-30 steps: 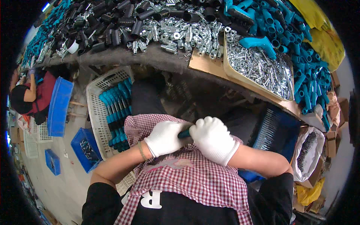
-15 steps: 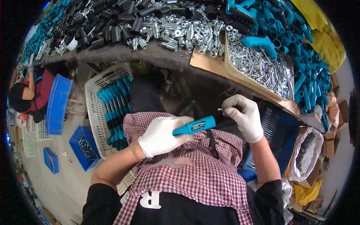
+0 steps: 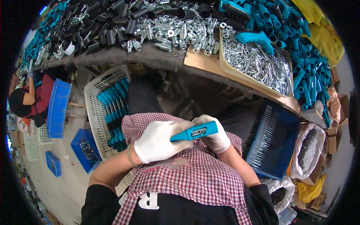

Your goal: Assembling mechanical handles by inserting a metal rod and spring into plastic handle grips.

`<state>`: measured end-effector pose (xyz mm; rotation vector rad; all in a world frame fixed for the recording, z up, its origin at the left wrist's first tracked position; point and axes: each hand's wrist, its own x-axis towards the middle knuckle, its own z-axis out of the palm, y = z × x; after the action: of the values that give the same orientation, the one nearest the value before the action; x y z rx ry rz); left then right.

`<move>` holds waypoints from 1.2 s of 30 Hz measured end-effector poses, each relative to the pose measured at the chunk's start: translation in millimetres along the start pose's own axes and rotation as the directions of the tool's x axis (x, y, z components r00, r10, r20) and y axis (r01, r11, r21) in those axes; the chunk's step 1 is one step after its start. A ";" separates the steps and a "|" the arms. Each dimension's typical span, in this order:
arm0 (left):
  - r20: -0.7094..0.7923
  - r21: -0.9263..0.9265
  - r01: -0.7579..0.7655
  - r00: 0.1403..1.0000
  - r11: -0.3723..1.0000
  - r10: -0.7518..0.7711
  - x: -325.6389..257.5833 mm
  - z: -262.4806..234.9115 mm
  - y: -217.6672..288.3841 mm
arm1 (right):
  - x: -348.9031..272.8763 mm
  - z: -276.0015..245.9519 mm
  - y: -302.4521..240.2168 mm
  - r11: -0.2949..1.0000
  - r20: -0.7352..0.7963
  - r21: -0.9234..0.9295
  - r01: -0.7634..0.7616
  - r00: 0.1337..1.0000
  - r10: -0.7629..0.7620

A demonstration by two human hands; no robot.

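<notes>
Handle [image 3: 189,134], teal, sits at dial centre over our checked apron [image 3: 187,180], slot toward us, metal part showing inside. Our left hand [image 3: 159,140] pinches the narrow end, 9 o'clock. Our right hand [image 3: 215,138] is behind the wide end; fingers hidden, can't tell its grip. Blue bin [image 3: 287,140] at 3 o'clock.

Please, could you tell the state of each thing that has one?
Left hand: closed around teal handle
Right hand: at the handle's far end, fingers partly hidden
Teal handle: held, metal visible in its opening
White crate: holding teal-and-black tools
Right-side blue bin: holding metal pieces
White sack: open, dark contents
</notes>
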<state>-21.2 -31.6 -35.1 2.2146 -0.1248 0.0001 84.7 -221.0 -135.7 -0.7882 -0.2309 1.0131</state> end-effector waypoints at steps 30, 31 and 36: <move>0.014 0.049 -0.013 1.000 0.999 0.012 2.3 4.8 1.1 | -3.5 2.5 2.9 0.999 0.009 -0.035 0.030 1.000 -0.029; 0.014 0.050 -0.013 1.000 0.999 0.013 2.0 4.9 0.9 | -3.7 9.2 -2.8 0.989 -0.073 -0.141 0.031 0.996 -0.042; 0.046 0.056 -0.045 0.998 0.997 0.043 0.1 8.0 -5.2 | -10.7 16.6 -20.7 0.861 -0.197 -0.503 -0.076 0.980 -0.029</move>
<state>-20.9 -34.9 -44.0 2.2690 -0.2007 -0.0217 84.3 -227.8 -107.9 -1.3737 -0.3240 0.8951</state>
